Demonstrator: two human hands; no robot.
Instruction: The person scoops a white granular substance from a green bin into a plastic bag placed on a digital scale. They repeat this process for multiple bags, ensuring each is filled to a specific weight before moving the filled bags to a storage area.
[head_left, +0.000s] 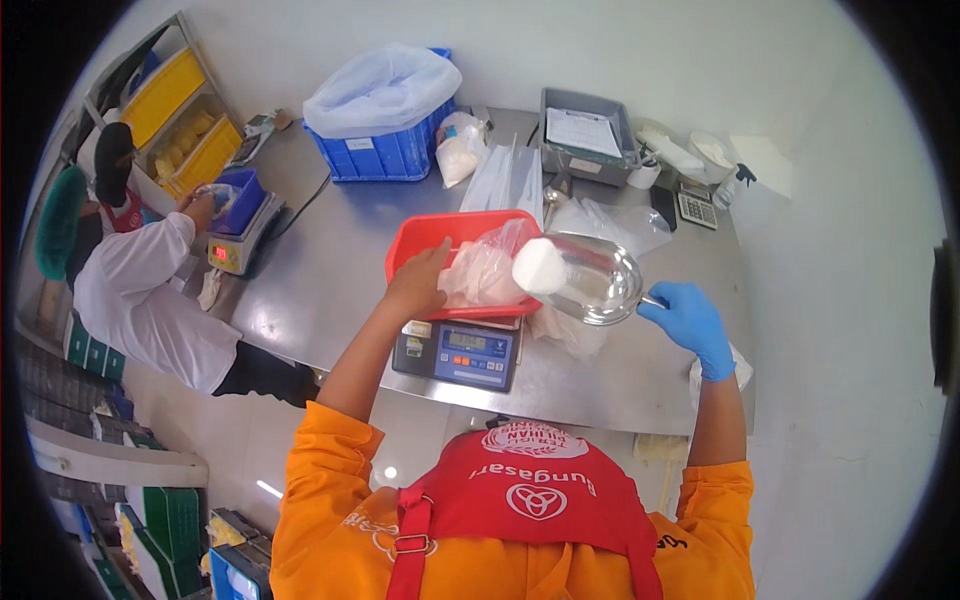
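My gloved right hand (686, 322) grips the short handle of a metal scoop (607, 281). White powder (540, 266) is heaped at the scoop's front end, beside a clear plastic bag (487, 270) with pale contents. That bag lies in a red plastic tray (409, 232), which sits on a digital scale (457, 356). Bare, my left hand (420, 277) reaches over the tray's left side, fingers spread against or close to the bag. Whether it pinches the plastic is hidden. More clear plastic (574, 334) lies under the scoop.
On the steel table (322, 277) stand a lined blue crate (375, 150), a grey bin (592, 161) with papers, a calculator (697, 208) and a spray bottle (727, 187). At left a co-worker (150, 277) handles a blue tray (244, 195) on another scale (240, 244). A wall (840, 322) rises at right.
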